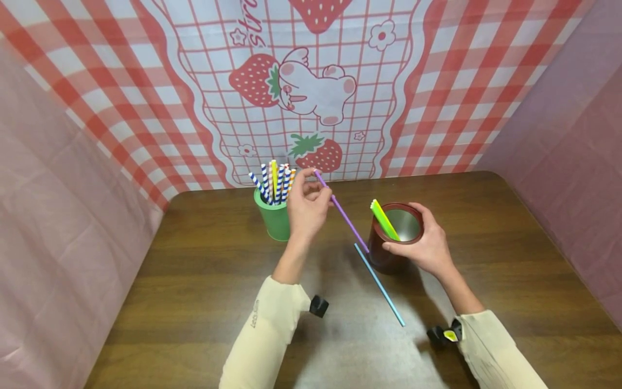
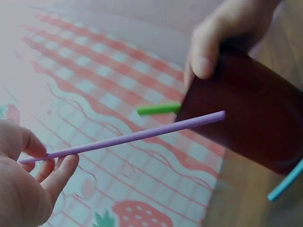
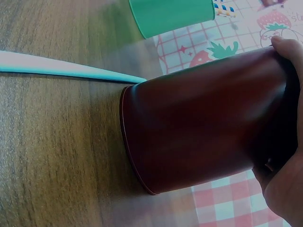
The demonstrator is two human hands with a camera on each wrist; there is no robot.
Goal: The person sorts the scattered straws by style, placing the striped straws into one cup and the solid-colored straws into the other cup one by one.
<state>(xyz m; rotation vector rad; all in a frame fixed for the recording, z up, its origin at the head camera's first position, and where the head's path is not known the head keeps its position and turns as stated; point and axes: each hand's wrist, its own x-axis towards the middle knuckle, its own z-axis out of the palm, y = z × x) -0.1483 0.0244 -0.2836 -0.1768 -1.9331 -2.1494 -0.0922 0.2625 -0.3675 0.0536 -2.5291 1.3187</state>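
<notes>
Between thumb and fingertips, my left hand [image 1: 309, 208] pinches a purple straw [image 1: 347, 220] near its upper end. The straw slants down to the right, its lower end overlapping the side of a dark red cup [image 1: 381, 254] in the head view. My right hand [image 1: 430, 243] grips this cup around its rim, thumb on the near side and fingers on the far side. Green and yellow straws [image 1: 385, 220] lean inside the cup against its left rim. On the table just left of the cup lies a light blue straw [image 1: 379, 284].
A green cup [image 1: 275, 221] holding striped and yellow straws [image 1: 274, 183] stands behind my left hand. The wooden table [image 1: 194, 302] ends at a checkered strawberry cloth [image 1: 437, 108] at the back. Pink curtains [image 1: 58, 216] hang at both sides.
</notes>
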